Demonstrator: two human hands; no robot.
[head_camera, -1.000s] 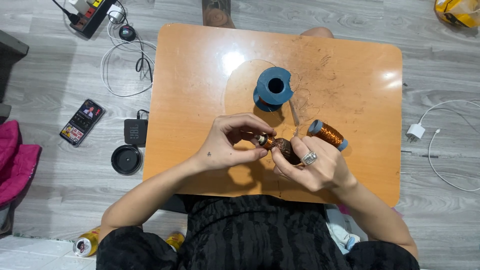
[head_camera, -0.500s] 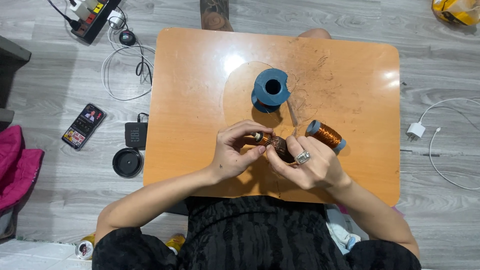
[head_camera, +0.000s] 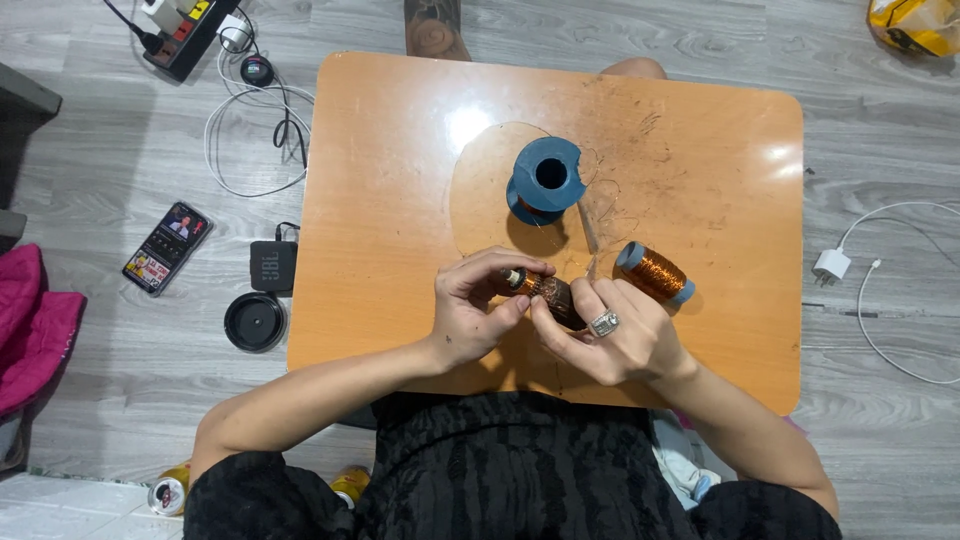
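Seen from above at a low orange table (head_camera: 400, 150), we hold a small copper-wound coil (head_camera: 545, 292) between both hands, just above the near half of the tabletop. Our left hand (head_camera: 478, 312) curls in from the left, its fingertips bunched together and pinching the coil's pale end. Our right hand (head_camera: 615, 335), a ring on one finger, cradles the coil from the other side with fingers bent and pressed close around its dark, wire-wrapped body. Just beside the right hand, touching the table, lies a spool of copper wire (head_camera: 655, 273) with grey-blue end caps, resting on its side. Farther toward the middle of the table stands a blue spool (head_camera: 545, 180), upright on one flange with its hollow core facing us; a fine loop of wire runs around it, too thin to follow along its whole length. The tabletop near it is scuffed and scattered with fine wire scraps. On the grey plank floor to the left we see a phone (head_camera: 167, 247) with a lit screen, a small black box (head_camera: 273, 265), a round black lid (head_camera: 254, 321), and a power strip (head_camera: 185, 30) with white cables. To the right, well apart from the table, lies a white charger (head_camera: 831, 264) with its cord.
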